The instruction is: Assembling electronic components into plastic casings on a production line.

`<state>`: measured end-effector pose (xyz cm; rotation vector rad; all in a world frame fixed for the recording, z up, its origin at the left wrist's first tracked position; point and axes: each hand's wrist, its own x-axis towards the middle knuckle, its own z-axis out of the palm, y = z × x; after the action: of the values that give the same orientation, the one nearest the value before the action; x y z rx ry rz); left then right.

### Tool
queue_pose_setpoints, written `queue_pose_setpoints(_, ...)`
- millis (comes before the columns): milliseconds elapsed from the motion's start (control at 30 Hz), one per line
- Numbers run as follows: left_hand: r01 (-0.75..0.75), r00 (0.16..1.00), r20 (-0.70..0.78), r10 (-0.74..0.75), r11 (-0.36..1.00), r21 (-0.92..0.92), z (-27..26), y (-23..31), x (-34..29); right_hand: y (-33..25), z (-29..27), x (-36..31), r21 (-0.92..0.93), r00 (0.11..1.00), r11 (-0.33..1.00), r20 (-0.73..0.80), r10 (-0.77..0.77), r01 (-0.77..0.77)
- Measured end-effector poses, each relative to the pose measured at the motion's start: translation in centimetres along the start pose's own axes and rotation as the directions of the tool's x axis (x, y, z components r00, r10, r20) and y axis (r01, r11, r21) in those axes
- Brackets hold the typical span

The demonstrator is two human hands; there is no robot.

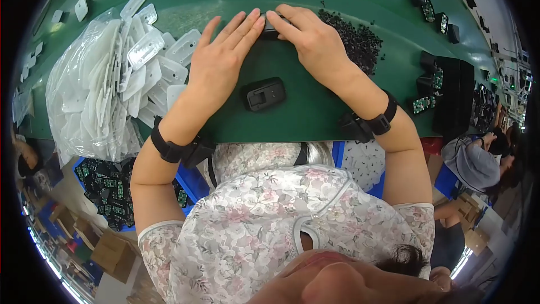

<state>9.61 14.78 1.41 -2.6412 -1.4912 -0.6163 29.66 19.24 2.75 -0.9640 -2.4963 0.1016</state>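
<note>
Two hands meet over a small black device

Left hand point(219, 59): fingers straight and slightly spread, fingertips at the left side of the black device point(270, 28), thumb hidden. Right hand point(318, 36): fingers bent over the device's right side; cannot tell whether it grips or only presses, as the fingers cover much of the piece. Device sits between the fingertips at the far middle of the green table point(315, 118).

Nearer, between the forearms: a black plastic housing point(264, 94) with a recessed slot, apart from both hands. Just right of the right hand, a scattered heap of tiny black parts point(360, 45). To the left, a clear plastic bag point(84, 90) of white plates point(147, 49), many spilling rightward toward the left forearm. Far right, green circuit boards point(423, 104) beside a black box point(457, 93). A black strap on each forearm.
</note>
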Motion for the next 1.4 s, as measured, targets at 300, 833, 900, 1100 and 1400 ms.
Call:
queue_pose_setpoints(300,0.235,0.958,-0.117,-0.263,0.949,-0.209,1.0,0.0,3.7,2.9,-1.7,3.3,0.747,0.858,0.457,0.299,0.417,-0.483)
queue_pose_setpoints(833,0.237,0.971,0.035,-0.237,0.972,0.006,-4.2,-5.2,-0.8,22.1,-6.2,2.8,0.464,0.821,0.692,0.162,0.547,-0.553)
queue_pose_setpoints(900,0.227,0.969,0.109,-0.222,0.973,-0.035,-4.1,-5.1,-0.6,23.9,-6.3,2.5,0.425,0.792,0.677,0.205,0.575,-0.601)
queue_pose_setpoints(1100,0.226,0.968,0.126,-0.216,0.972,-0.071,-3.9,-5.1,0.0,27.0,-6.7,2.4,0.417,0.706,0.571,0.377,0.599,-0.707)
queue_pose_setpoints(1400,0.263,0.954,0.18,-0.238,0.956,-0.128,-5.0,-5.3,-0.1,19.1,-6.3,4.9,-0.011,0.887,0.945,-0.347,0.304,-0.328)
